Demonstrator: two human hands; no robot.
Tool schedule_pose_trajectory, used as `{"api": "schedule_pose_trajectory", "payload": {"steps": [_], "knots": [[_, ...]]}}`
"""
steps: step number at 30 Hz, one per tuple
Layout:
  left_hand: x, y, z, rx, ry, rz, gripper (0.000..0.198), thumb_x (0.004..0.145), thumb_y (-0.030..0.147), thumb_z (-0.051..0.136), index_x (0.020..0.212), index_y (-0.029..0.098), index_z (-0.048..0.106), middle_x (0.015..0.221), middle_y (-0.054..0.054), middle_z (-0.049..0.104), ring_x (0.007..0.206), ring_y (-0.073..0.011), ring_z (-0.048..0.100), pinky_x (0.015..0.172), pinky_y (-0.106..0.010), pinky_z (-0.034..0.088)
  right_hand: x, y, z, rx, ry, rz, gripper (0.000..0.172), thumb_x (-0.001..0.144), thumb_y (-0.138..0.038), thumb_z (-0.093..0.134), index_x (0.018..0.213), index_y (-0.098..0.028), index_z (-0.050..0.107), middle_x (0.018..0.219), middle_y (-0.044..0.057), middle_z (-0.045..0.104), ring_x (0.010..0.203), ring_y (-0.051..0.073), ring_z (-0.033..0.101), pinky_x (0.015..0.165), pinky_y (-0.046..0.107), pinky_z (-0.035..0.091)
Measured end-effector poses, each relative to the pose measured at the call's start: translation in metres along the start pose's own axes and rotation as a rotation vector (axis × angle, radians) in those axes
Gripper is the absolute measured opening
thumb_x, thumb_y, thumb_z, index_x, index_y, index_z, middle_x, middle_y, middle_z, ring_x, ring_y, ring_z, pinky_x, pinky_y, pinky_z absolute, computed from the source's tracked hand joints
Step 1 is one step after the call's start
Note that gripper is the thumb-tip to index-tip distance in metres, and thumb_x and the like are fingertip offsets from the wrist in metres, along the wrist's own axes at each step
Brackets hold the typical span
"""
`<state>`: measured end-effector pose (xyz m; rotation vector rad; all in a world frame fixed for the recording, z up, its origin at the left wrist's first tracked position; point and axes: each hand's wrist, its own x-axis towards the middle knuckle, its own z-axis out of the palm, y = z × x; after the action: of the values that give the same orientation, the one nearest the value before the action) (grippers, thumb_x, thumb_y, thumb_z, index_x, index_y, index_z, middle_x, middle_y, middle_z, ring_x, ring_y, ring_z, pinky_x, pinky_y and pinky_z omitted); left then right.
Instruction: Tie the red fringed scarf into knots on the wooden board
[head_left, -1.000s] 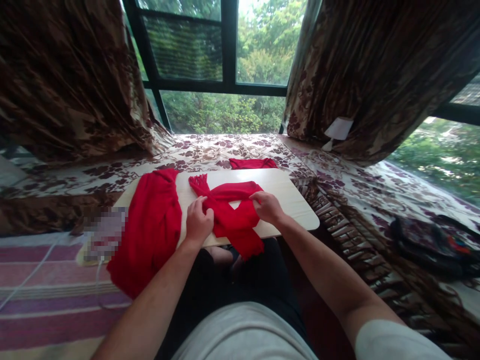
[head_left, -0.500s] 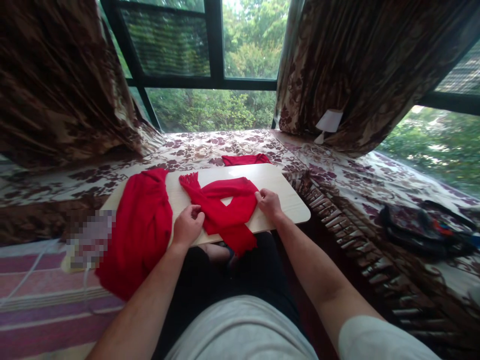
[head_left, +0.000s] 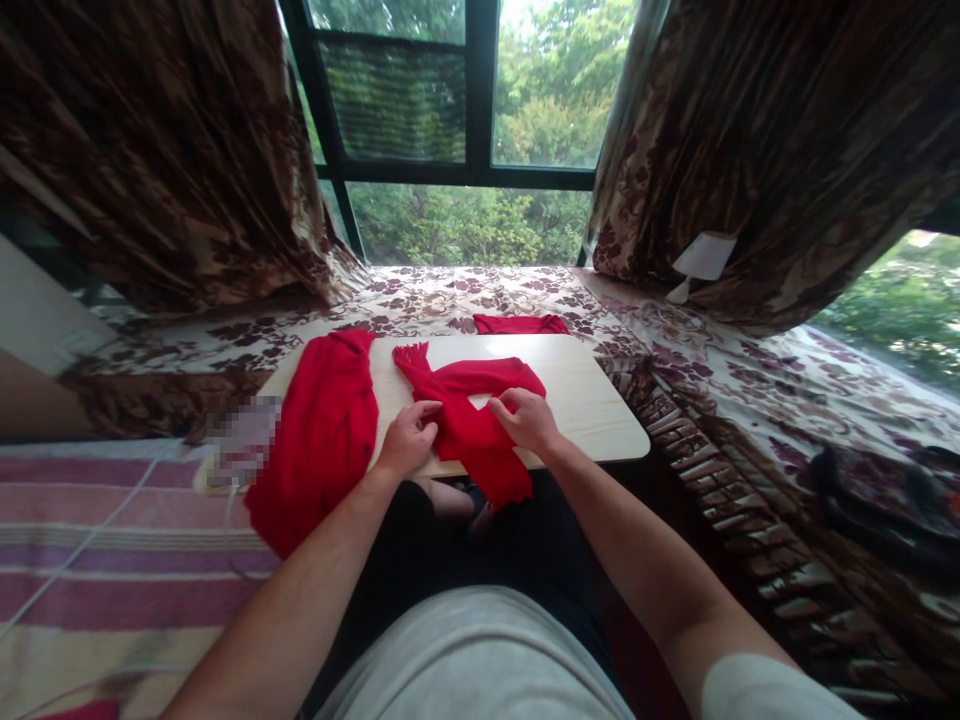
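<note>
A red fringed scarf [head_left: 471, 392] lies crossed into a loop on a light wooden lap table [head_left: 592, 400]; one end hangs over the near edge. My left hand [head_left: 409, 437] pinches the scarf at the crossing from the left. From the right, my right hand [head_left: 525, 418] grips the same crossing, fingers curled into the cloth. The two hands are close together. A second red scarf [head_left: 322, 430] lies bunched on the table's left part and spills over its near edge. A third folded red cloth [head_left: 519, 323] rests just behind the table.
A blurred-out object [head_left: 244, 450] sits at the table's left end with a white cable running down. A floral cover [head_left: 450, 295] spreads round the table, a striped blanket [head_left: 97, 520] lies left, a dark bag [head_left: 892, 490] right. Curtains and a window [head_left: 465, 120] stand behind.
My right hand has moved from the loop's right edge inward to the crossing. My left hand has shifted slightly right onto the scarf. The view has swung a little.
</note>
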<state>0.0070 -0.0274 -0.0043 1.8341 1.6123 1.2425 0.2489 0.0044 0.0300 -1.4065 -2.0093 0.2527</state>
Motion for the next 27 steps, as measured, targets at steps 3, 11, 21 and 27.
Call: {"api": "schedule_pose_trajectory", "payload": {"steps": [3,11,21,27], "knots": [[0.000,-0.001,0.000,0.020,-0.013,-0.023,0.028,0.080,0.022,0.055,0.103,0.022,0.071,0.103,-0.004,0.074,0.096,-0.0200,0.068,0.092,-0.036,0.055,0.003,-0.033,0.006,-0.087,-0.168,-0.097,0.044,0.090,-0.062,0.056,0.094,-0.022,0.073,0.096,0.007,0.074,0.092,0.021,0.066,0.079,0.029,0.044],[0.003,0.002,-0.001,0.130,-0.045,0.098,0.023,0.079,0.021,0.056,0.090,0.025,0.076,0.099,-0.003,0.075,0.104,-0.0224,0.065,0.103,-0.037,0.050,0.001,-0.062,0.023,-0.336,-0.294,-0.168,0.041,0.084,-0.050,0.065,0.108,-0.017,0.066,0.111,0.016,0.069,0.107,0.030,0.062,0.091,0.038,0.045],[0.002,0.000,0.003,0.270,-0.129,0.215,0.028,0.086,0.030,0.056,0.106,0.027,0.076,0.114,-0.003,0.074,0.111,-0.0239,0.061,0.106,-0.041,0.045,0.011,-0.060,0.020,-0.045,-0.204,0.037,0.014,0.087,-0.031,0.051,0.089,-0.021,0.061,0.089,0.006,0.072,0.082,0.021,0.066,0.073,0.030,0.048],[0.000,0.001,0.005,0.320,-0.099,0.224,0.031,0.088,0.039,0.058,0.109,0.028,0.077,0.119,-0.003,0.072,0.114,-0.0246,0.060,0.106,-0.042,0.044,0.050,-0.035,-0.018,0.734,0.219,0.255,0.024,0.089,-0.037,0.043,0.101,-0.020,0.055,0.091,0.004,0.071,0.073,0.017,0.065,0.062,0.027,0.051]]}}
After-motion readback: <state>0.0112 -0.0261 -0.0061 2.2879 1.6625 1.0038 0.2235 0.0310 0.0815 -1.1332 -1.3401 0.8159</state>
